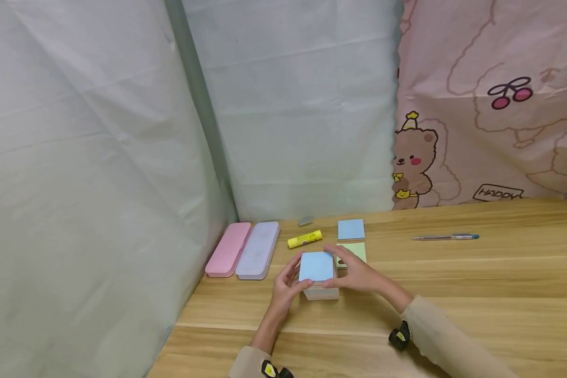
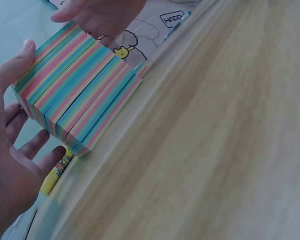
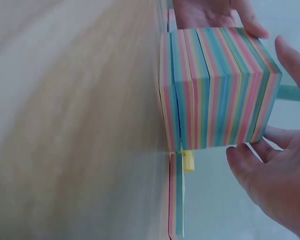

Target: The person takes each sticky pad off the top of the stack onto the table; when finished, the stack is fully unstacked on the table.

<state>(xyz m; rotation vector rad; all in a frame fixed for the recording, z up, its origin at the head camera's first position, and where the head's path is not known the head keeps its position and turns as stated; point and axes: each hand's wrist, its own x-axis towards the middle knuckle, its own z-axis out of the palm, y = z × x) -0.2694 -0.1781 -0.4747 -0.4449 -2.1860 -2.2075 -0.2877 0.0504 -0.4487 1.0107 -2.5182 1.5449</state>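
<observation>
Steadying the stack (image 1: 316, 266) on the table (image 1: 453, 320), just beside the green pad (image 1: 358, 251).
The left hand (image 1: 284, 289) and right hand (image 1: 359, 274) clamp it from opposite sides, thumbs at the near corners; even, gentle pressure should keep the layers flush without skewing them. "HAPPY" reads on the pink cloth (image 1: 496, 142); print on the yellow tube (image 1: 304, 239) is too small to make out.

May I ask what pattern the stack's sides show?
The stack has pink, yellow and teal stripes, clearest in the right wrist view.
</observation>
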